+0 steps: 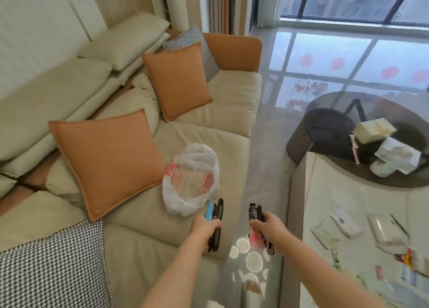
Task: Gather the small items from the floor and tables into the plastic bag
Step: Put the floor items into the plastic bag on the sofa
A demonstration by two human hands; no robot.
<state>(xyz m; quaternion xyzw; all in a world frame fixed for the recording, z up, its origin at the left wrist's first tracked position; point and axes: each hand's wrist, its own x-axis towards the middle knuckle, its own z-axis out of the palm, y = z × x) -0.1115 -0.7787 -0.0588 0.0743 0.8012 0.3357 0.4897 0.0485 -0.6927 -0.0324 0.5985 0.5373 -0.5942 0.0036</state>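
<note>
A white plastic bag [190, 180] with red print lies open on the front edge of the beige sofa seat [139, 217]. My left hand [204, 226] hovers just below the bag, closed around a blue item and a black clip-like item [217, 215]. My right hand [269, 226] is over the floor to the right of the sofa, closed around a black cylindrical item [253, 211] together with a pink-red packet [255, 238]. More small items [348, 224] lie scattered on the white table at the right.
Orange cushions [109, 161] and a checked blanket [53, 266] occupy the sofa. A round dark glass table [329, 112] holding tissue packs [373, 130] stands at the right. Glossy grey floor [267, 168] runs between the sofa and the white table [325, 191]. A light-spotted object [251, 259] sits on the floor.
</note>
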